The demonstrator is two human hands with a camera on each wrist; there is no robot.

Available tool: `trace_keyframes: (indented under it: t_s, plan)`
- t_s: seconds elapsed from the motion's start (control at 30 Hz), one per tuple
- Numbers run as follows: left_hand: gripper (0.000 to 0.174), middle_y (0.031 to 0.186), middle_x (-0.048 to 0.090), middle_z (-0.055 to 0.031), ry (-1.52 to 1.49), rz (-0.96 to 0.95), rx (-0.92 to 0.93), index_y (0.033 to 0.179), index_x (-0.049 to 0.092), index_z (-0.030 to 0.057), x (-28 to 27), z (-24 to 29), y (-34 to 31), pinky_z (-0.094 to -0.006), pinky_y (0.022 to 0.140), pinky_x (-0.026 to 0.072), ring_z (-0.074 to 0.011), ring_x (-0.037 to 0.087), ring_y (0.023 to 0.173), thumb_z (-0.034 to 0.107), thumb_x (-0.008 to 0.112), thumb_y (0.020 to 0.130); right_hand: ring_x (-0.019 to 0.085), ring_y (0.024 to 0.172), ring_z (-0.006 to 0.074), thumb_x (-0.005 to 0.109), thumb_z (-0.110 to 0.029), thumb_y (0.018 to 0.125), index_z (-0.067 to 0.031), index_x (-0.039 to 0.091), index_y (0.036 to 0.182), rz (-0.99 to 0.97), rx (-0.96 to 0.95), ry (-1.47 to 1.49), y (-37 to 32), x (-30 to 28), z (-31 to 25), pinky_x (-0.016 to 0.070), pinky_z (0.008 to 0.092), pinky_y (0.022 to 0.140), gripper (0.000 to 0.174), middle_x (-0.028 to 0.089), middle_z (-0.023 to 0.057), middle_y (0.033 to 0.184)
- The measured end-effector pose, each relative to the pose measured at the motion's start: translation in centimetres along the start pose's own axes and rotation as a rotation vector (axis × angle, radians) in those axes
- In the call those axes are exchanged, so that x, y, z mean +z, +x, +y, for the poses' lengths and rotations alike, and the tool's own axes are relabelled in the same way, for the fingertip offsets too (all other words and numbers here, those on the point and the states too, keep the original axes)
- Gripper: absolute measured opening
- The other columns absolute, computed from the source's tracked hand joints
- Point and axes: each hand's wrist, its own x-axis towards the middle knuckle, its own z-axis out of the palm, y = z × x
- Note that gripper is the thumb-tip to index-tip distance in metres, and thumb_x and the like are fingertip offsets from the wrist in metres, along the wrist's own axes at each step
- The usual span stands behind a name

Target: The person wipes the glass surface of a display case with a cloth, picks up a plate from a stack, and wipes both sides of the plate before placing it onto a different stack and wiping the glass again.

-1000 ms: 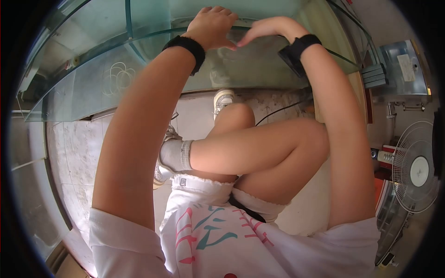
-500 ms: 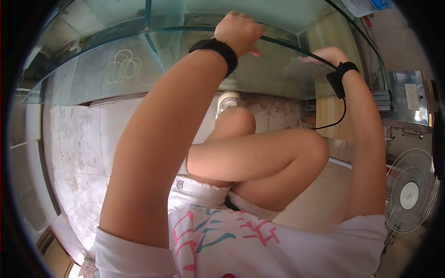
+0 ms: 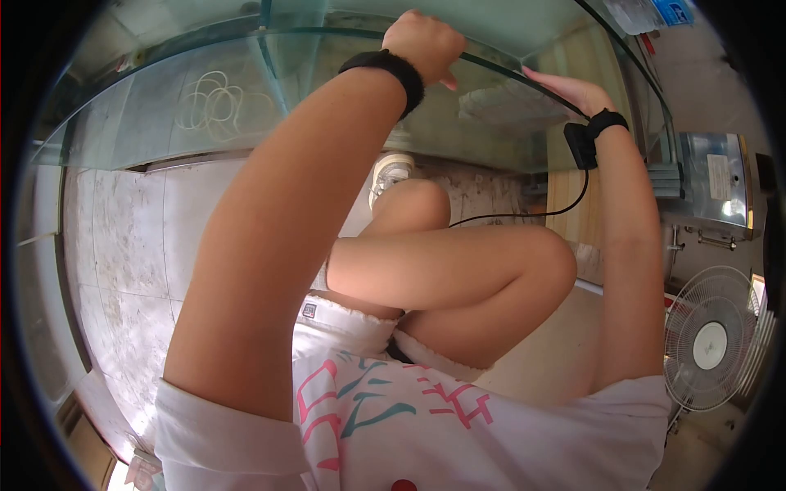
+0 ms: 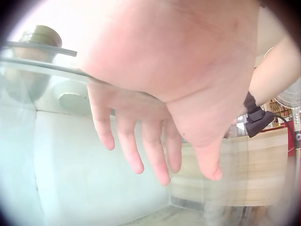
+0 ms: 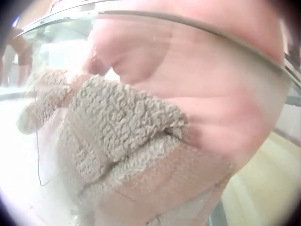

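A glass tank (image 3: 147, 123) stands before me, its greenish rim curving across the head view. My left hand (image 3: 424, 47) rests palm down over that rim. In the left wrist view its fingers (image 4: 157, 162) hang straight and loose inside, holding nothing. Farther right, my right hand (image 3: 577, 92) reaches over the rim and holds a grey looped terry cloth (image 5: 122, 122) against the inner face of the pane. Seen through the glass in the right wrist view, the cloth is folded and covers most of the fingers. The thumb shows beside its upper edge.
A loose coil of white tubing (image 3: 213, 106) lies behind the front glass. A pale wooden board (image 3: 573, 192) stands by the tank's right end. At the right are a metal box (image 3: 716, 176) and a white fan (image 3: 709, 345). A black cable (image 3: 524, 214) runs from the right wrist camera.
From close beside the left hand, my right hand has moved right along the pane, with the cloth now showing behind the glass. My left hand has shifted a little to the right on the rim.
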Motion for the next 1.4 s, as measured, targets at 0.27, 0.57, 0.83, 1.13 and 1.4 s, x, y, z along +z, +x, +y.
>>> trace_keyframes:
  t_s: [0.27, 0.57, 0.83, 1.13, 1.4]
  plan:
    - [0.038, 0.082, 0.067, -0.0036, -0.014, -0.084, -0.033, 0.084, 0.067, 0.0121, -0.5, -0.4, -0.2, -0.0352, 0.08, 0.0431, -0.0217, 0.063, 0.089, 0.047, 0.072, 0.07, 0.057, 0.094, 0.0209, 0.064, -0.059, 0.072, -0.0116, 0.066, 0.108, 0.038, 0.185, -0.699, 1.5, 1.2, -1.1, 0.044, 0.0346, 0.083, 0.059, 0.062, 0.007, 0.11]
    - [0.037, 0.093, 0.067, -0.0069, -0.03, -0.132, -0.031, 0.092, 0.068, 0.0113, -1.4, -0.5, -0.4, -0.0375, 0.084, 0.045, -0.0236, 0.062, 0.095, 0.043, 0.071, 0.073, 0.056, 0.104, 0.022, 0.065, -0.058, 0.075, -0.0094, 0.064, 0.114, -0.028, -0.029, 0.165, 1.7, -0.2, 0.6, 0.0423, 0.0325, 0.091, 0.062, 0.062, 0.0065, 0.114]
    - [0.037, 0.089, 0.068, -0.0072, -0.041, -0.185, -0.056, 0.088, 0.069, 0.0109, -2.1, 0.0, -0.1, -0.0366, 0.079, 0.0476, -0.0243, 0.064, 0.091, 0.044, 0.072, 0.072, 0.058, 0.091, 0.0188, 0.071, -0.051, 0.072, -0.0142, 0.066, 0.109, 0.201, -0.058, -0.208, -0.2, 1.7, -0.5, 0.0465, 0.032, 0.078, 0.052, 0.063, 0.0079, 0.107]
    - [0.035, 0.087, 0.068, -0.0074, -0.063, -0.193, -0.082, 0.085, 0.07, 0.0116, -1.8, 0.6, 0.1, -0.0369, 0.08, 0.047, -0.024, 0.064, 0.09, 0.044, 0.073, 0.072, 0.051, 0.093, 0.0172, 0.077, -0.049, 0.065, -0.0074, 0.069, 0.097, 0.146, 0.137, -0.305, -1.6, 1.6, -1.4, 0.0419, 0.0308, 0.08, 0.053, 0.06, 0.007, 0.095]
    - [0.05, 0.106, 0.065, -0.0068, 0.02, -0.135, -0.037, 0.107, 0.063, 0.0113, -2.6, 0.7, -0.8, -0.0438, 0.098, 0.0355, -0.0246, 0.054, 0.111, 0.042, 0.074, 0.07, 0.036, 0.059, 0.0042, 0.064, -0.07, 0.067, -0.0145, 0.059, 0.111, -0.072, -0.027, -0.063, -0.9, 4.7, -5.8, 0.0288, 0.023, 0.05, 0.071, 0.056, -0.0017, 0.098]
